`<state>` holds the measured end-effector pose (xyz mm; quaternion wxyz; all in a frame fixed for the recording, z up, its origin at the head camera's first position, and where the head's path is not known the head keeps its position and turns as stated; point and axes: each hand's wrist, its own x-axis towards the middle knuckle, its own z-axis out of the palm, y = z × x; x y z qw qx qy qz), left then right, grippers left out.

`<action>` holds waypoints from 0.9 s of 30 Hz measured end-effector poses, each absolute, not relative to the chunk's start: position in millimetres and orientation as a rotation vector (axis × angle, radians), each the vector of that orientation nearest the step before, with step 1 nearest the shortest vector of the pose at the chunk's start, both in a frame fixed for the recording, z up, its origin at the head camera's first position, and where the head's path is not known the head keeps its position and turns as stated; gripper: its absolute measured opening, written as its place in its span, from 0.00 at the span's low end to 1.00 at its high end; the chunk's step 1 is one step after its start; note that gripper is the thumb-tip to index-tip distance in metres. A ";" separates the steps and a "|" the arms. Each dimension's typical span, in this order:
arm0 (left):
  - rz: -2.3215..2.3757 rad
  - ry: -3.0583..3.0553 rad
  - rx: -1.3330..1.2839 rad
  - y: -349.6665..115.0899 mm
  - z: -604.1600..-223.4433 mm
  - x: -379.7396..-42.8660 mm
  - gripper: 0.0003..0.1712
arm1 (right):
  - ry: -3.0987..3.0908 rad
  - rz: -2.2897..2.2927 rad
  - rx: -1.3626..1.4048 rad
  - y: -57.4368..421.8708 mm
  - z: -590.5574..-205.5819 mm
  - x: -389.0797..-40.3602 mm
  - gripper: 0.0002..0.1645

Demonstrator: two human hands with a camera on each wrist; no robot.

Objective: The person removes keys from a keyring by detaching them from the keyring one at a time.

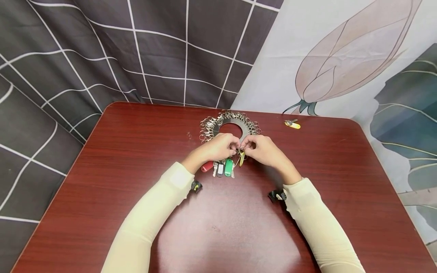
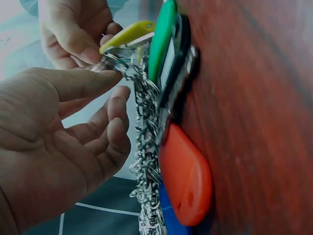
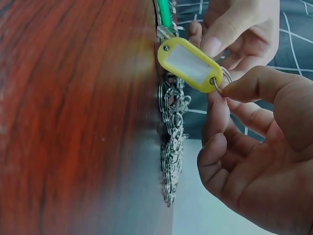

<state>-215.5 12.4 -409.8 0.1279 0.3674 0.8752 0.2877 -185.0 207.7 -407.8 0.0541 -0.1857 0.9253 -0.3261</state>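
Note:
A flat grey ring-shaped plate (image 1: 218, 129) lies on the table, edged with many small metal clasps (image 2: 146, 127) and split rings. My right hand (image 1: 263, 149) pinches the split ring of a yellow key tag (image 3: 188, 66) between thumb and forefinger. Close beside it, my left hand (image 1: 220, 147) has its curled fingers and thumb at a metal clasp on the plate's near side; its exact grip is partly hidden. A key hangs with the yellow tag. Along the near edge lie a green key tag (image 1: 228, 167), a black key tag (image 1: 220, 169) and a red key tag (image 2: 186, 176).
Another yellow key tag (image 1: 295, 126) with a key lies at the back right of the brown table (image 1: 225, 227). Part of a blue tag (image 2: 173, 210) shows beneath the red one. Curtains (image 1: 164, 49) hang behind the table's far edge.

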 end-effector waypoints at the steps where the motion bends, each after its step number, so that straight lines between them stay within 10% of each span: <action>1: 0.839 2.542 1.092 12.7 -410.8 -217.5 0.10 | 2.812 -0.987 -0.571 207.6 -407.2 -184.7 0.07; 27: 1.010 2.649 1.157 18.9 -415.7 -222.5 0.06 | 2.940 -0.771 -0.779 205.4 -402.1 -180.4 0.09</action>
